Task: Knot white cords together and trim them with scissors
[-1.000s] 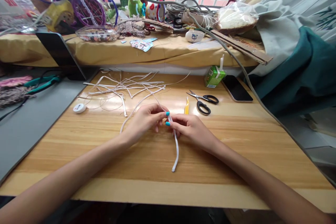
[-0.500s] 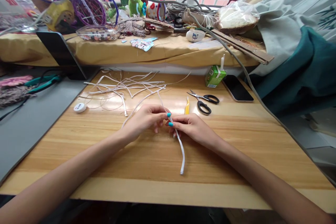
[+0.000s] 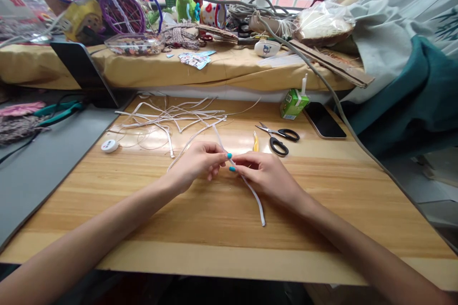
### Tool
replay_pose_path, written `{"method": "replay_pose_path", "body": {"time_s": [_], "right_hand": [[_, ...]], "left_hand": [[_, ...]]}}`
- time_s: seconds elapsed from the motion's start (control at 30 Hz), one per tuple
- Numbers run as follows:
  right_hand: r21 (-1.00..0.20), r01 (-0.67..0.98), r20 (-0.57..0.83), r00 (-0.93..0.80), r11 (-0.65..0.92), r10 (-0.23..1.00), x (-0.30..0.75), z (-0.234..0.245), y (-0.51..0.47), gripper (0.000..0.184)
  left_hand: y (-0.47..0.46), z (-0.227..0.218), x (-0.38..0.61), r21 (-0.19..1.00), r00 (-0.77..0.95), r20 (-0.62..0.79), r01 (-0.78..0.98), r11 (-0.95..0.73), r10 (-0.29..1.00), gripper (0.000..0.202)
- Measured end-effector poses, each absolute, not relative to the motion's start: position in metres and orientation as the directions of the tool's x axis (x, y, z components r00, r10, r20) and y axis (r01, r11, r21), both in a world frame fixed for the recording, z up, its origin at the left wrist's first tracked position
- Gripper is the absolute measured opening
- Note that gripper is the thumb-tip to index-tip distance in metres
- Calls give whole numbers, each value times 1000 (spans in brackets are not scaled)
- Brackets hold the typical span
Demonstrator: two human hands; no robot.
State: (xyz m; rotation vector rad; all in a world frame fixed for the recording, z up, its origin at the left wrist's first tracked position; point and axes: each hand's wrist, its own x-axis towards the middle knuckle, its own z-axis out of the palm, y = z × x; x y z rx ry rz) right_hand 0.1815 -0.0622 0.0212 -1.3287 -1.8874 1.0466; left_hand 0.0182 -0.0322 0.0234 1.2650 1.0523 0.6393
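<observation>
Head view: wooden table (image 3: pixel 322 200) beneath cluttered windowsill shelf (image 3: pixel 229 69).

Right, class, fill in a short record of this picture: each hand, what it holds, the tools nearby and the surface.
left hand: pinches the white strip
right hand: pinches the same strip, close beside the left
strip end: lies free on the table
tools: scissors and yellow tool beyond the hands
other: heap of loose strips, far left
surface: pale wood
</observation>
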Motion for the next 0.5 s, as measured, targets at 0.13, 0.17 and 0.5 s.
{"method": "replay_pose_path", "body": {"time_s": [0.13,0.17,0.5], "right_hand": [[-777,544,177,-291,315,940,179,25,-67,15],[-779,538,178,-301,321,937,179,26,-67,16],[-957,238,-241,-347,-163,906,184,26,-56,18]], "left_hand": [[-35,26,18,964,388,-261,155,216,884,20],[-35,26,19,964,379,-260,157,215,888,20],[-38,28,20,972,402,-225,151,178,887,16]]}}
